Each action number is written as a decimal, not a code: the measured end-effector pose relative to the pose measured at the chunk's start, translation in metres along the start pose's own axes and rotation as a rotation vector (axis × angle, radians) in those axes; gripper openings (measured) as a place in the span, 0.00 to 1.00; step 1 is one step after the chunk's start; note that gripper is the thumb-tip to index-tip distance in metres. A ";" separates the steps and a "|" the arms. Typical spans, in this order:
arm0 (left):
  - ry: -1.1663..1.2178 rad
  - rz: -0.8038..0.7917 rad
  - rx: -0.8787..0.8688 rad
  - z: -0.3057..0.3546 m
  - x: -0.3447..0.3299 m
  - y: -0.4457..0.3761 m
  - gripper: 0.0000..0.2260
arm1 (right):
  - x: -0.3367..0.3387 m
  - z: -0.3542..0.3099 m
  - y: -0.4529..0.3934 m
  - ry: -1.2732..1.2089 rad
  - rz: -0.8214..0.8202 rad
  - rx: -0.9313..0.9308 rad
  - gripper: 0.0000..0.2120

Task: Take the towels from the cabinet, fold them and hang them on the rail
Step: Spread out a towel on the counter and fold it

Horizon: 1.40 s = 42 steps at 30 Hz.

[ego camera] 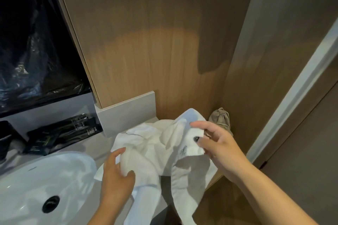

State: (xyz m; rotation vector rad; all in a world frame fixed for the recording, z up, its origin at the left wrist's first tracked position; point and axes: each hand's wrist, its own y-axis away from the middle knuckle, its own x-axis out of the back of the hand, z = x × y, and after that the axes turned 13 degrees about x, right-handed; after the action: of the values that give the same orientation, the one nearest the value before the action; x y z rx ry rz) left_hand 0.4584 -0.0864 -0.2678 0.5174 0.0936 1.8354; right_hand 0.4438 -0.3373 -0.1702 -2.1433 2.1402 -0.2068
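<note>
So closest to the camera, the left hand [117, 173] has its fingers and thumb curled around a bunched-up fold of the white towel [157, 151], gripping it right beside the sink [36, 179]. The right hand [217, 144] is a bit further out, pinching the towel's upper corner between thumb and fingers, dark nail polish showing on the thumb. The towel itself is all crumpled, lying on the grey counter [95, 151] with its lower end drooping off the front edge. Behind it, a small beige cloth bag [220, 119] sits tucked into the corner against the wood wall [155, 42]. Off to the left there's a black tray [64, 133] of toiletries below the mirror [36, 42].
</note>
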 end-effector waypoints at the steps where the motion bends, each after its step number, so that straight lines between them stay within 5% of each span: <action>1: -0.001 0.010 0.042 -0.010 0.003 0.002 0.27 | 0.000 0.003 0.002 0.001 -0.070 -0.006 0.22; 4: 0.018 0.032 0.150 -0.025 0.008 0.008 0.18 | -0.010 0.009 0.009 0.079 -0.244 0.042 0.26; 6: 0.074 0.045 0.179 -0.028 0.013 0.012 0.09 | -0.018 0.020 0.009 0.372 -0.263 0.182 0.23; 8: 0.164 0.109 0.205 -0.026 0.018 0.016 0.08 | -0.025 0.032 0.007 0.656 -0.256 0.336 0.17; 13: 0.382 0.147 0.147 -0.013 0.033 0.022 0.11 | -0.037 0.041 0.006 0.861 -0.241 0.563 0.01; 15: 0.465 0.104 0.098 0.000 0.035 0.026 0.09 | -0.040 0.039 0.002 0.946 -0.261 0.706 0.04; 21: 0.507 -0.031 -0.045 0.035 0.040 0.052 0.02 | -0.061 0.004 0.001 0.430 -0.494 0.562 0.06; 25: 0.521 -0.072 -0.132 0.047 0.036 0.060 0.09 | -0.069 -0.006 -0.004 0.474 -0.601 0.460 0.14; 29: 0.586 -0.089 -0.090 0.046 0.031 0.059 0.21 | -0.073 -0.007 -0.001 0.503 -0.540 0.521 0.06; 34: 0.484 -0.153 -0.186 0.050 0.025 0.061 0.09 | -0.069 -0.009 0.006 0.356 -0.456 0.435 0.02; 42: 0.361 -0.358 -0.226 0.059 0.018 0.067 0.10 | -0.073 -0.013 0.015 0.158 -0.355 0.421 0.04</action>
State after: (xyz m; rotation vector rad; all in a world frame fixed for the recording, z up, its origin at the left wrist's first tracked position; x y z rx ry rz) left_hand 0.4180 -0.1031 -0.1876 0.0029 0.2063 1.5437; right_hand 0.4273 -0.2641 -0.1616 -2.2755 1.5745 -0.8003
